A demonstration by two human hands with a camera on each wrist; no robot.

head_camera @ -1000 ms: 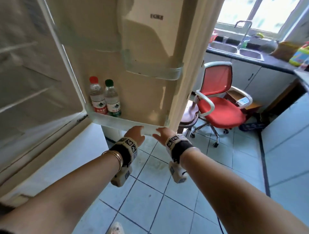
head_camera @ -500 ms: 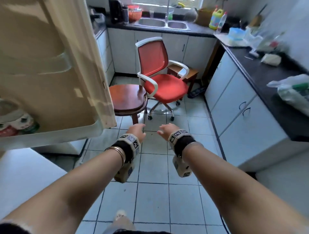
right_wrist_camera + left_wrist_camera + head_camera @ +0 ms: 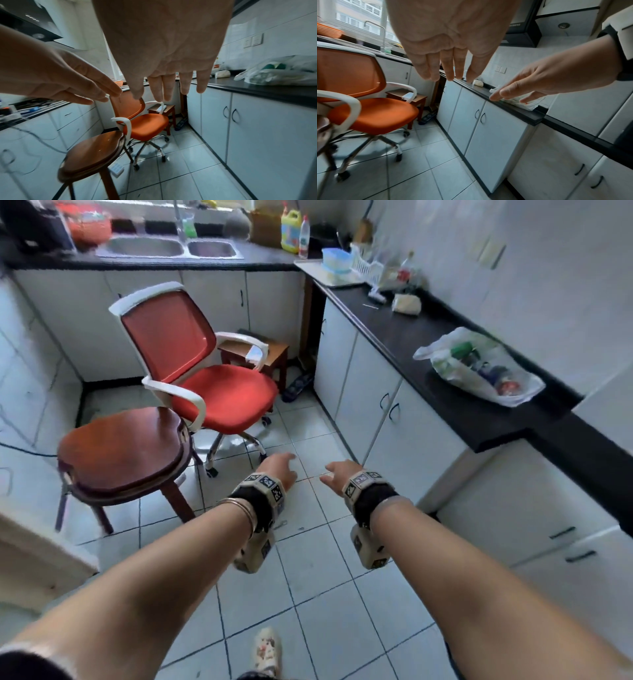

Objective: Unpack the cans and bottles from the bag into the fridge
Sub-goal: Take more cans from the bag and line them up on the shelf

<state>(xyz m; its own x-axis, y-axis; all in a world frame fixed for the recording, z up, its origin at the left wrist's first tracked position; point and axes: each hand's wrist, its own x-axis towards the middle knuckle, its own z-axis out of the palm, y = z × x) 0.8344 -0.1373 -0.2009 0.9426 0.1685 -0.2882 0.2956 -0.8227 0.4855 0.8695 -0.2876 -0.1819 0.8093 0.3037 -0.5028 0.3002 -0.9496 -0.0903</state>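
A translucent white plastic bag [image 3: 479, 368] lies on the black counter [image 3: 479, 419] at the right, with green caps and dark cans showing through it. The right wrist view shows the bag [image 3: 281, 73] on the counter to the right. My left hand [image 3: 279, 465] and right hand [image 3: 337, 472] hang side by side over the floor tiles, well short of the bag. Both hold nothing, with fingers straight and loosely spread, as the left hand [image 3: 447, 70] and right hand [image 3: 169, 89] show in their wrist views. The fridge is out of view, apart from a pale corner at the lower left.
A round wooden stool [image 3: 120, 453] stands left of my hands, with a red swivel chair [image 3: 205, 378] behind it. White cabinets [image 3: 383, 412] run under the counter on the right. A double sink [image 3: 171, 248] and bottles sit at the back. My foot [image 3: 267, 648] is below.
My view has swung right, away from the open fridge door with its two bottles, to the counter with the bag. Both empty hands have travelled with it and stayed side by side.
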